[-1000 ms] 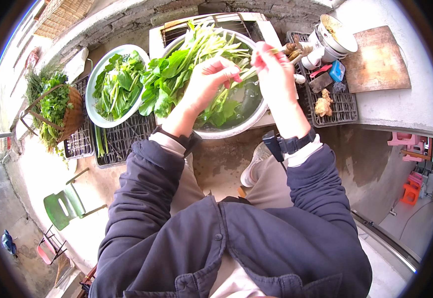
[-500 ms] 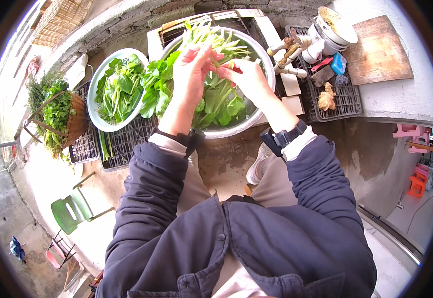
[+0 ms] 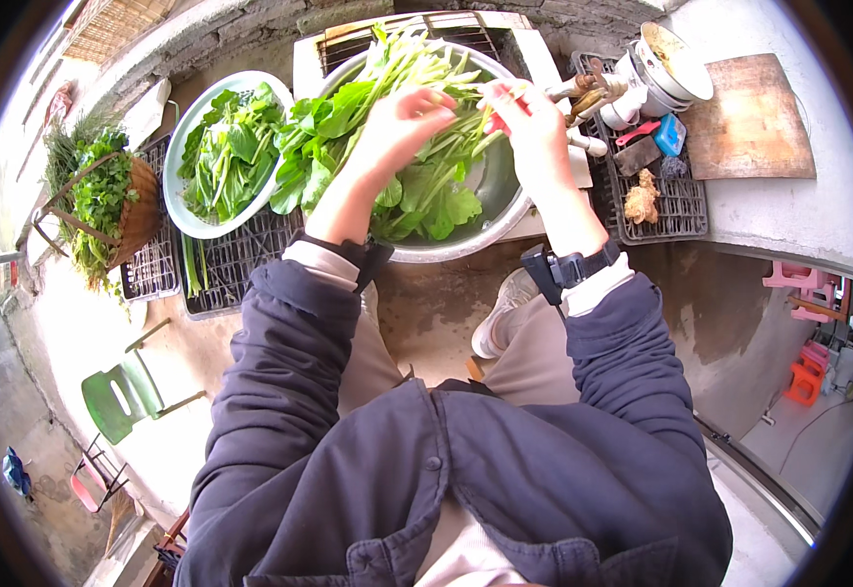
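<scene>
A large metal basin (image 3: 446,253) in front of me is heaped with leafy greens (image 3: 436,201), their pale stems pointing to the far right. Over this heap my left hand (image 3: 395,132) has its fingers curled closed with the thumb toward the stems. What it grips, if anything, is hidden. My right hand (image 3: 538,127) is above the basin's right side, fingertips pinched beside the stem ends. Whatever sits in that pinch is too small to name. The two hands are apart. To the left, a pale blue bowl (image 3: 174,186) contains more leafy greens (image 3: 235,157).
A wicker basket (image 3: 139,210) of herbs stands far left, beside black crates (image 3: 235,269). Right of the basin are taps (image 3: 593,88), a crate (image 3: 676,220) with ginger (image 3: 642,196), stacked bowls (image 3: 676,64) and a wooden board (image 3: 749,117). A green chair (image 3: 118,396) is lower left.
My hands have separated from their meeting point over the stems. The right hand moved right; the left hand lowered slightly over the greens. The whole view shifted a little.
</scene>
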Motion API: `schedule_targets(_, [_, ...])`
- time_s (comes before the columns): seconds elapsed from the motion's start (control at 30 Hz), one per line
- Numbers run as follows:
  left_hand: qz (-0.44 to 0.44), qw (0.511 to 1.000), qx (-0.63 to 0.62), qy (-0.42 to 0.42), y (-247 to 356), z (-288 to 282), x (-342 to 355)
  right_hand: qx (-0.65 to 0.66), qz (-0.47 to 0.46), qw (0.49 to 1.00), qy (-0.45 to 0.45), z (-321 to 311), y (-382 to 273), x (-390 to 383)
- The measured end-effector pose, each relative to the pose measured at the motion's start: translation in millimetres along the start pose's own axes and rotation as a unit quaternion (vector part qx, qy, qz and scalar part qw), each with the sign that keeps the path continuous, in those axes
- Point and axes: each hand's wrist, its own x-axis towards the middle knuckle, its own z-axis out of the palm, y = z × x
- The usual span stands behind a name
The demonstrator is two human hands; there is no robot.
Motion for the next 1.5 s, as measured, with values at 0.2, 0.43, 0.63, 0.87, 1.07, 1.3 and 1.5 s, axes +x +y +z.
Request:
schedule_targets(0.2, [-0.073,0.992,-0.013,-0.105,17,18,-10,0.045,0.025,0.998,0.037,-2,-3,7])
schedule_targets(0.43, [-0.096,0.995,-0.026,-0.003,4,25,-2,-0.028,-0.050,0.996,0.070,8,-6,-5])
schedule_targets(0.63, [-0.039,0.989,-0.137,0.051,8,33,2,-0.110,-0.250,0.956,0.109,18,1,-25])
schedule_targets(0.87, [-0.018,0.992,0.016,0.121,11,24,2,-0.055,-0.237,0.956,0.166,20,-29,-28])
schedule_targets(1.07, [-0.105,0.914,-0.380,0.101,-17,-8,6,0.071,-0.137,0.984,0.089,5,-41,-15])
schedule_targets(1.3, [-0.074,0.960,-0.270,-0.014,6,19,-11,0.087,0.112,0.984,0.104,27,19,3])
schedule_targets(1.5, [-0.032,0.974,-0.224,0.011,21,4,-20,0.164,0.190,0.966,0.054,48,16,4])
